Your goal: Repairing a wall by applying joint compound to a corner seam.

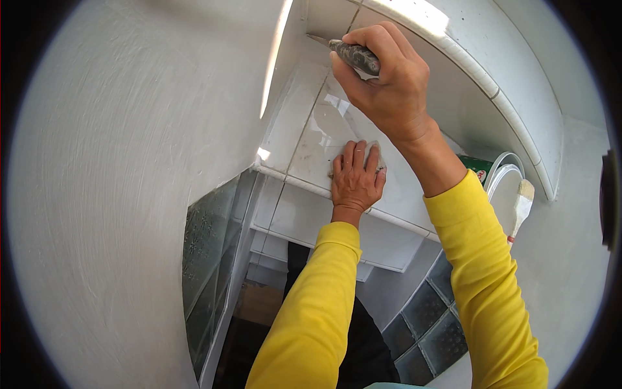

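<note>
My right hand, up high near the back of the tiled step, is closed around the dark, pale-smeared handle of a putty knife. Its thin metal blade points left at the tile by the wall corner, and looks narrow from this angle. Lower down, my left hand presses on the white tile step near its front edge. Under its curled fingers lies a crumpled pale rag, mostly hidden by the hand. Both forearms are in yellow sleeves.
At right stands a green-sided paint can, partly behind my right arm, with a pale-bristled paintbrush beside it. A curved tiled ledge rises above. Pale plaster wall fills the left. Steps descend toward glass blocks.
</note>
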The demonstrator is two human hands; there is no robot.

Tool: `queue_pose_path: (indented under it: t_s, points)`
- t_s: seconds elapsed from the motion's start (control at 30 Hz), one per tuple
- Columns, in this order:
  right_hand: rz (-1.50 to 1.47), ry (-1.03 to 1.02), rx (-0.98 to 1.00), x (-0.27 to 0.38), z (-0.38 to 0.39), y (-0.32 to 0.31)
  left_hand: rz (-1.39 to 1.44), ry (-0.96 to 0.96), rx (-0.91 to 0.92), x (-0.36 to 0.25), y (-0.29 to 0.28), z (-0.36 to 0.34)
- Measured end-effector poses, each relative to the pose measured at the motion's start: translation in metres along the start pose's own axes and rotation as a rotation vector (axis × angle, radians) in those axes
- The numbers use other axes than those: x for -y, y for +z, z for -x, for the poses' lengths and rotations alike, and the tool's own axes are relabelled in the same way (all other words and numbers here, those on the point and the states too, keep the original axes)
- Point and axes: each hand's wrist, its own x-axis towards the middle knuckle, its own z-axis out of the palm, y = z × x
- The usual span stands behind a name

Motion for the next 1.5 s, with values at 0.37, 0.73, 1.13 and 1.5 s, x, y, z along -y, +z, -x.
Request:
queue_pose_path:
  t_s: [0.37, 0.73, 1.13, 1.5]
  points:
    - [0.024, 0.051, 0.038, -0.002, 0.016, 0.012, -0.044, -0.005, 0.044, 0.004, -0.002, 0.002]
    - [0.028, -0.028, -0.030, 0.015, 0.001, -0.045, 0.004, -0.005, -0.002, 0.004, -0.001, 0.002]
    - [0.066, 0.062, 0.017, 0.003, 0.027, -0.036, -0.018, 0.007, -0.018, 0.000, 0.002, 0.000]
    - [0.047, 0.158, 0.035, 0.000, 0.039, -0.043, -0.009, 0.036, -0.047, -0.001, 0.002, -0.001]
